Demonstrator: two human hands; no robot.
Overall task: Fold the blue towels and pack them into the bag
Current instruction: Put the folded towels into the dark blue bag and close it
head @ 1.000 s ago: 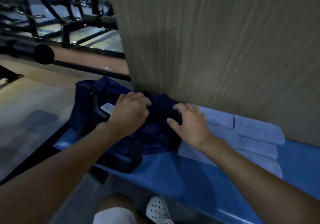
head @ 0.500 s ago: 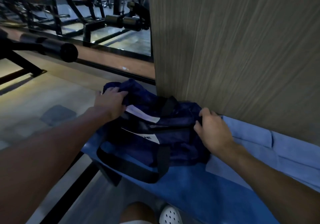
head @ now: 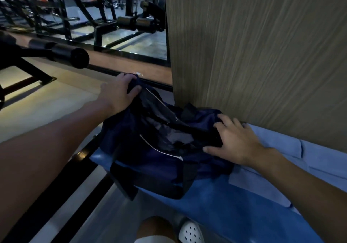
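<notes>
The navy duffel bag (head: 159, 160) sat at the left end of the blue padded bench (head: 225, 209), with its back against the lower corner of a wood-grain panel (head: 253, 55). Its top gaped open between white-trimmed edges, and pale grey patches showed inside, though what they were could not be told. A black strap hung from its front side over the bench's near edge.

The left hand (head: 120, 90) gripped the bag's far left end, with its fingers and thumb curled round a bunch of the dark fabric out past the bench's left end. The right hand (head: 234, 141) lay on the bag's right end with its fingers spread and nearly straight and its thumb stretched toward the opening, pressing on the cloth rather than clutching it.

The folded light-blue towels (head: 281, 149) lay just beside the bag on the right, along the bench's back edge against the panel, partly under the right wrist.

Below the near edge a white perforated shoe (head: 189, 231) showed. Dark gym machines (head: 75, 57) stood on the floor beyond the left end.
</notes>
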